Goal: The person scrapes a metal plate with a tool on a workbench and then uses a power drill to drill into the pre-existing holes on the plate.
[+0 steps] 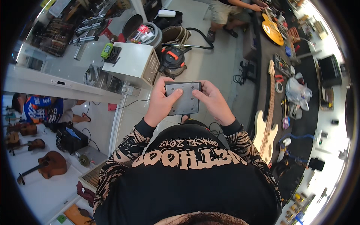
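Both of my hands grip a flat, squarish grey plate with dark edges and dots or holes across its face, held at the middle of the head view. My left hand wraps round its left side, thumb pressed on the upper face. My right hand holds the right side, thumb also on top. Whatever lies under the plate is hidden. A white cabinet and a black shop vacuum stand beyond my hands.
At my right is a long dark bench with a cream electric guitar, a yellow guitar, tools and a plastic bag. A person works ahead. Glass partition, another person and small guitars are at left.
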`<state>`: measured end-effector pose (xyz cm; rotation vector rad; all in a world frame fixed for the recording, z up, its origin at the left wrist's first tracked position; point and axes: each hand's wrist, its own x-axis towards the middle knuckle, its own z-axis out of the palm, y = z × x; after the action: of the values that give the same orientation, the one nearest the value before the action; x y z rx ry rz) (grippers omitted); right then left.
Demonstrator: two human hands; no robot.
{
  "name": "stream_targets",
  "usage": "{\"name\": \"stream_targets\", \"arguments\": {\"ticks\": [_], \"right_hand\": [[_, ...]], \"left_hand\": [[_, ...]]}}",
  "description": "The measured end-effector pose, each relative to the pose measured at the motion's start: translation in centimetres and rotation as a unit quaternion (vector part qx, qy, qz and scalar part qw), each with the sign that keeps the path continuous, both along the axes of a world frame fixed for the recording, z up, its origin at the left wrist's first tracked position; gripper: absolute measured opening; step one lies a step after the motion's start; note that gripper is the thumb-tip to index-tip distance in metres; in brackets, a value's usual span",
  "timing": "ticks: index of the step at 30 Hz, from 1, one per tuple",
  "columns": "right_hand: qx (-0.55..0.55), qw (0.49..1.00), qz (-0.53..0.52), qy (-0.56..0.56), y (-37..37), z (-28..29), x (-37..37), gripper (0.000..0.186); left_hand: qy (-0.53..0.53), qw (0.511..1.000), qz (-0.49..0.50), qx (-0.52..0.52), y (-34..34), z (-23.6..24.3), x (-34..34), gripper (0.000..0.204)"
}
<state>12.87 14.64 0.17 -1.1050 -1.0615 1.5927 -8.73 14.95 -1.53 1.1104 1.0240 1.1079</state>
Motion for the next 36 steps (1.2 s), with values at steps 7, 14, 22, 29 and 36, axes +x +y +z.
{"name": "stream_targets", "arguments": {"ticks": [7, 14, 22, 29, 36], "right_hand": [[0.02, 0.985, 0.148, -0.086, 11.7, -4.0, -2.9, 0.026], [-0.014, 0.971, 0.24, 0.009, 17.0, -6.7, -7.9, 0.039], [-0.083, 0.984, 0.141, -0.069, 22.4, -7.4, -14.8, 0.024], [-0.034, 0.992, 0.044, -0.113, 25.9, -11.7, -20.2, 0.019], [0.029, 0.983, 0.03, -0.18, 26.5, -15.5, -23.6, 0.025]], "left_hand": [[0.029, 0.998, 0.062, -0.012, 6.2, -1.1, -4.2, 0.037], [0.007, 0.986, 0.156, -0.059, 11.1, -3.7, -9.0, 0.04], [-0.03, 0.99, 0.091, -0.108, 18.2, -5.8, -15.2, 0.04], [0.082, 0.993, -0.004, -0.086, 23.2, -9.4, -21.4, 0.049], [0.009, 0.988, -0.035, -0.153, 24.5, -11.2, -24.9, 0.051]]}}
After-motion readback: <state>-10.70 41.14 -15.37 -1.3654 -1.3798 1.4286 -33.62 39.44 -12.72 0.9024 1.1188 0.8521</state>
